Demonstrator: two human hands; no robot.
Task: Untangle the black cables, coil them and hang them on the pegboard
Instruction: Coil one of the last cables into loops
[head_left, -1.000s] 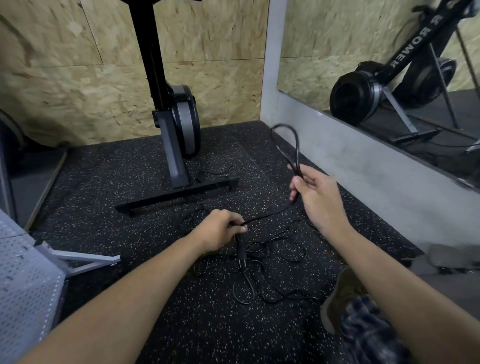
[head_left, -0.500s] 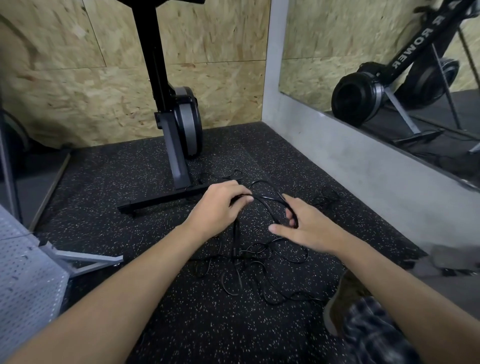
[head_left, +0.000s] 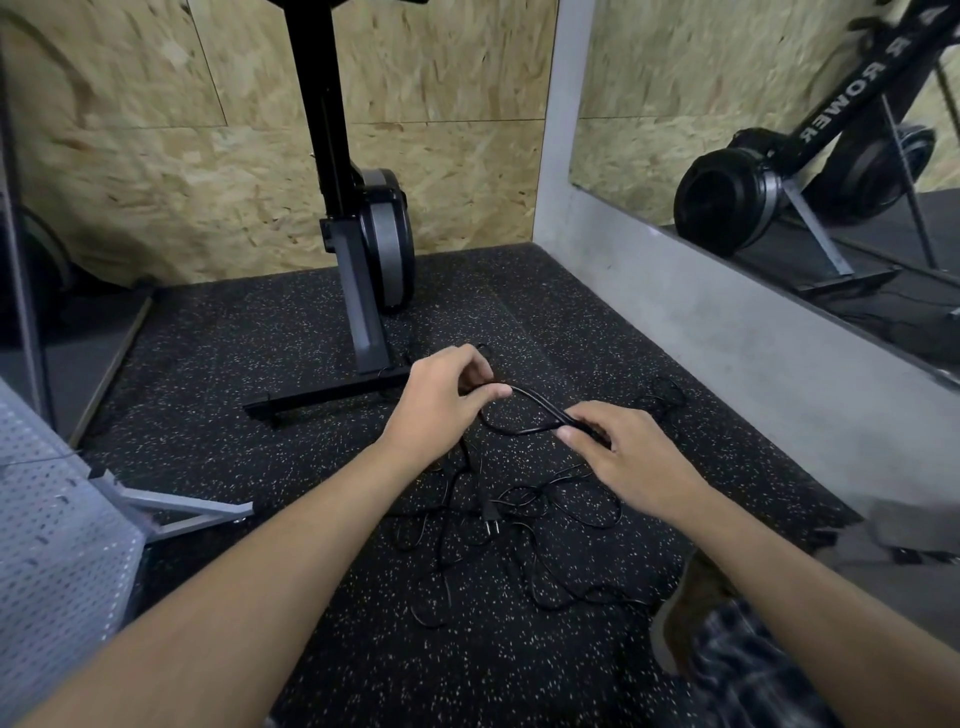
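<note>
Black cables (head_left: 540, 404) lie mostly in a loose tangle on the speckled rubber floor (head_left: 249, 374), directly below and between the person's forearms, with one section lifted in both hands.

Chipboard wall (head_left: 156, 182) stands behind. A mirror (head_left: 779, 104) is mounted on the right. An upright rowing machine (head_left: 371, 244) stands at the far edge of the floor, its base bar just beyond the left hand. A grey pegboard (head_left: 47, 561) sits at the lower left, well apart from the cables, with nothing seen hung on it.

Left hand (head_left: 441, 400): grip closed around a thick cable strand, fingers curled. Right hand (head_left: 634, 462): grip narrow, fingers and thumb pinching the near end of a loop (head_left: 519, 433) that spans between the two hands.

Change noted: one second ago the right hand held this loop raised high. Half a second ago it had dropped low with fingers spread beside the loop. It now pinches the loop again, stretched flat and low over the floor, and the hands have drawn slightly apart.

A two-pin plug (head_left: 490, 514) rests in the tangle below the left wrist.
</note>
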